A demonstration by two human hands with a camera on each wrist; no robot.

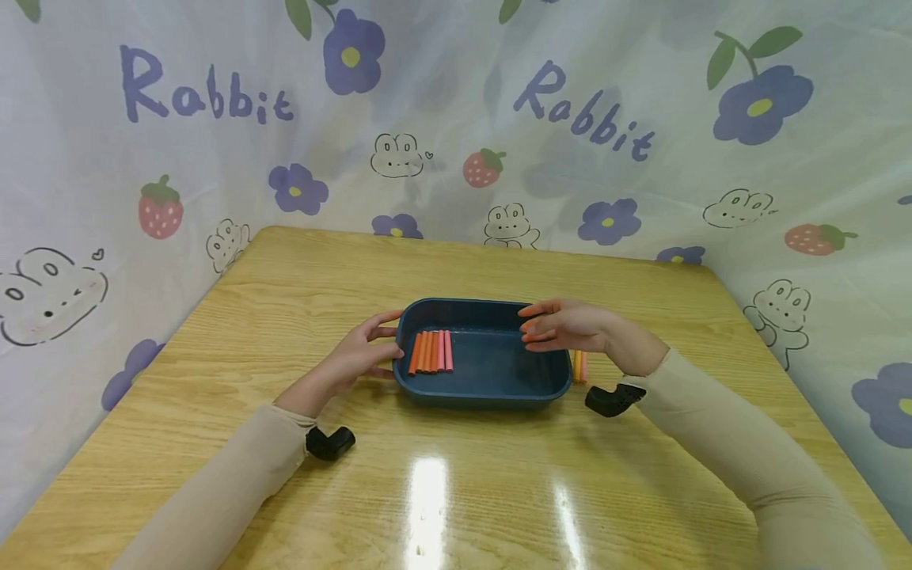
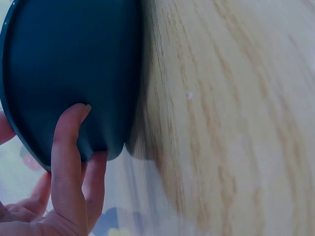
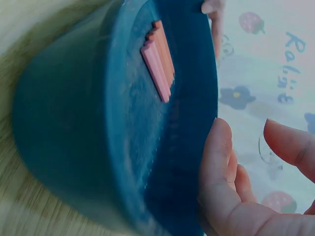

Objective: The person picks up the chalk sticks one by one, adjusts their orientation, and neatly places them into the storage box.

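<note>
A dark blue tray stands in the middle of the wooden table. Several orange and pink sticks lie side by side at the left end of its floor; the right wrist view shows the same sticks. My left hand rests against the tray's left wall, its fingers straight on the outside of the tray. My right hand hovers over the tray's right rim, fingers extended and holding nothing. A few more sticks lie on the table just outside the right wall.
A curtain printed with flowers, rabbits and strawberries closes in the table at the back and both sides. Black wrist cameras sit on both forearms. Bare tabletop spreads in front of the tray.
</note>
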